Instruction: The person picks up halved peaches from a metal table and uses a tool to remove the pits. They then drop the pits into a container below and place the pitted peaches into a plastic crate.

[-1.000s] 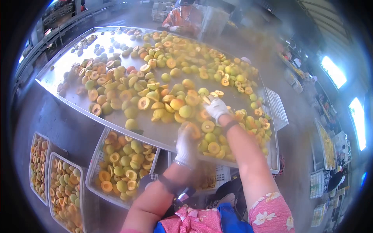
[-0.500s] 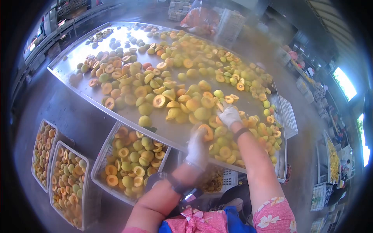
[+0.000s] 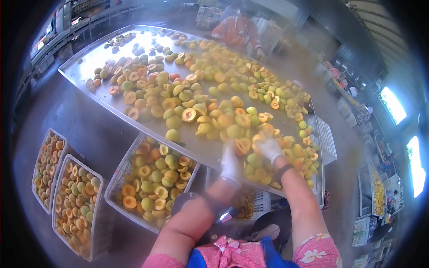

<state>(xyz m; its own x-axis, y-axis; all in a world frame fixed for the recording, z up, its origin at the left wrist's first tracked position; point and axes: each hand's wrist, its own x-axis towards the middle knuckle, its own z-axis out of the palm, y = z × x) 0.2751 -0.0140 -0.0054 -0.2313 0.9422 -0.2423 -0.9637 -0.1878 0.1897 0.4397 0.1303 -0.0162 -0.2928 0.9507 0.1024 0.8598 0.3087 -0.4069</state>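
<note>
Halved and whole apricots (image 3: 187,115) in yellow, green and orange lie across a large metal table (image 3: 199,149). My left hand (image 3: 230,164), in a white glove, is closed at the near edge of the table. At its fingertips is an apricot half (image 3: 242,145), its orange cut face up. My right hand (image 3: 269,148), also gloved, is just right of it over the near pile. Its fingers are bent around another apricot half (image 3: 258,140), partly blurred. Both hands are close together but apart.
Below the table's near side stands a white crate (image 3: 117,203) of apricot halves. Two more filled crates, a nearer one (image 3: 92,236) and a farther one (image 3: 35,190), stand to the left. Across the table is a person in orange (image 3: 241,31). A white basket (image 3: 328,140) adjoins the right end.
My right hand has drawn back toward me and nearer my left hand. My left hand has shifted slightly right, still at the apricot half. The person opposite has extended an arm.
</note>
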